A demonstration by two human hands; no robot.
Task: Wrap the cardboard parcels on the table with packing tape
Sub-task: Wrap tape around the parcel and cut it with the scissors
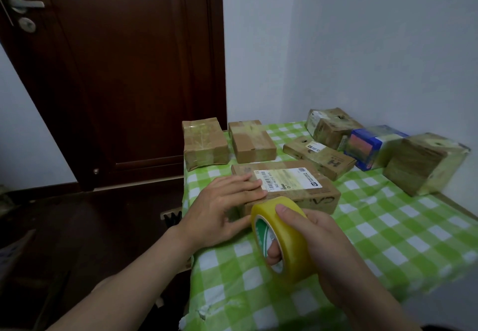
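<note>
A flat cardboard parcel [297, 188] with a white shipping label lies on the green checked table [388, 240] near its left edge. My left hand [222, 209] rests on the parcel's near left corner with straight fingers. My right hand [320, 248] grips a roll of yellowish packing tape [287, 232], thumb over the roll's outside and a finger through its core. The roll stands just in front of the parcel's near side. Whether a strip of tape runs from the roll to the parcel cannot be seen.
Several other parcels sit behind: two taped boxes [204, 144] [251, 140] at the far left, a flat box marked H [320, 157], a box [331, 126] by the wall, a blue carton [372, 147] and a large taped box [424, 162]. A dark door [116, 72] stands left.
</note>
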